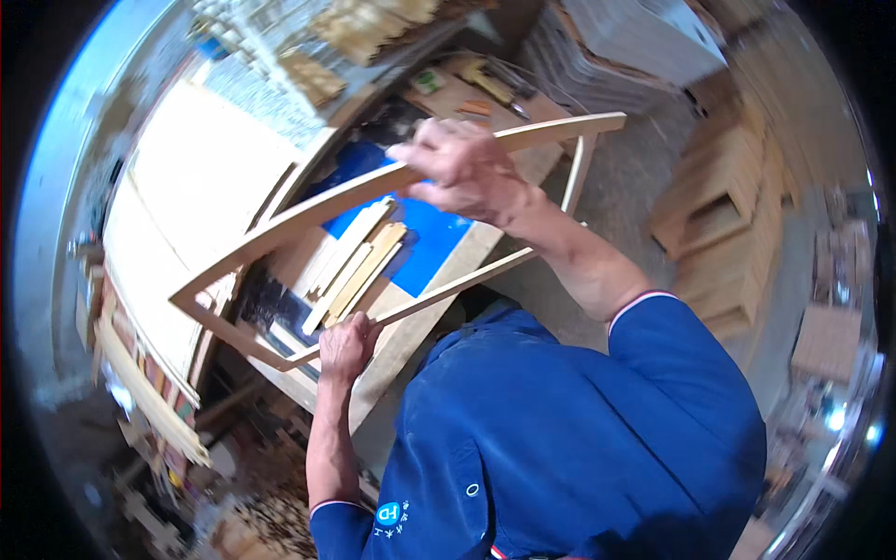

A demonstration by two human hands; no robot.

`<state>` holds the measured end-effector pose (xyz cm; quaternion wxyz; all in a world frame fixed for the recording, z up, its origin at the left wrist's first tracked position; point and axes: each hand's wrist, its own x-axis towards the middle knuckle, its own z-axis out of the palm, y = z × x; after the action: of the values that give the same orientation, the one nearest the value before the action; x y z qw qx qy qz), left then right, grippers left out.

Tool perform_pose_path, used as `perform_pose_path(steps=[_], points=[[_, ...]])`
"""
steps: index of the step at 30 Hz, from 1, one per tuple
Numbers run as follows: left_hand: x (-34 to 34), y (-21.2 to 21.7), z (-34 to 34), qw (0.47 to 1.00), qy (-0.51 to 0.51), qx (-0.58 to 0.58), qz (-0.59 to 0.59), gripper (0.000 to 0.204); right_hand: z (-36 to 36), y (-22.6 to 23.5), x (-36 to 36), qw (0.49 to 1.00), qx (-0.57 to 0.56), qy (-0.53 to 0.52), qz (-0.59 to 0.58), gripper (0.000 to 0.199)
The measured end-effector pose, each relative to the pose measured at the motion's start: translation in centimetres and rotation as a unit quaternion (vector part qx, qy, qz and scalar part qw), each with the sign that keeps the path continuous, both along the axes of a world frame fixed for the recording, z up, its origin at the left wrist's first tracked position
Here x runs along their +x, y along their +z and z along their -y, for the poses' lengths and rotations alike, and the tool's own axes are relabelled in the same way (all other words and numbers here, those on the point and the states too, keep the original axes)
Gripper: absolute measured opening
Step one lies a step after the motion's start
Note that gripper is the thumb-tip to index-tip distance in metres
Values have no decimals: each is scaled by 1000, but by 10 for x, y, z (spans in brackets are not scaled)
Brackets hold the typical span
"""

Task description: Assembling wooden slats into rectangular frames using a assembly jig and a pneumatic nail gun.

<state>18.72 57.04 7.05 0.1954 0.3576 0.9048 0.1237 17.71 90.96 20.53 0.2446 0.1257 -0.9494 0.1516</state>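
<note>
Wooden frame [336, 197] gripped in both mitts, left hand [346, 347] nearside, right hand [464, 168] farside, end poking past counter [471, 250] edge.

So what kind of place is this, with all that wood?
It looks like a woodworking shop, though I can't be sure. There's a big wooden frame being held up, narrow wooden strips lying on a workbench, and a yellow-handled tool farther back.

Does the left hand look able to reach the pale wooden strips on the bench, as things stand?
Probably yes, once the left hand releases the wooden frame: the wooden strips appear just ahead, uncovered, showing through the frame's opening.
</note>
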Motion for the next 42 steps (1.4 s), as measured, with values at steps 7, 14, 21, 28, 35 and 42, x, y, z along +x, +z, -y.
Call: perform_pose_path(steps=[7, 14, 21, 28, 35, 42], points=[[39, -1, -160, 955, -266, -20, -127, 23, -24, -30, 157, 904, -376, -202, -17, 64], [127, -74, -313, 863, -449, -123, -194, 23, -50, -70, 155, 655, -705, -272, -25, 41], [124, -62, -327, 853, -496, 61, 150, 38, -164, -224, 235, 567, -744, -348, 68, 24], [31, -44, -239, 932, -100, 90, 338, 33, -264, -342, 216, 549, -734, -372, 147, 33], [24, -47, -116, 925, 232, 79, 289, 35, -314, -396, 129, 545, -737, -366, 163, 28], [78, -55, -85, 880, 351, 42, 317, 33, -337, -461, 90, 544, -714, -413, 154, 48]])
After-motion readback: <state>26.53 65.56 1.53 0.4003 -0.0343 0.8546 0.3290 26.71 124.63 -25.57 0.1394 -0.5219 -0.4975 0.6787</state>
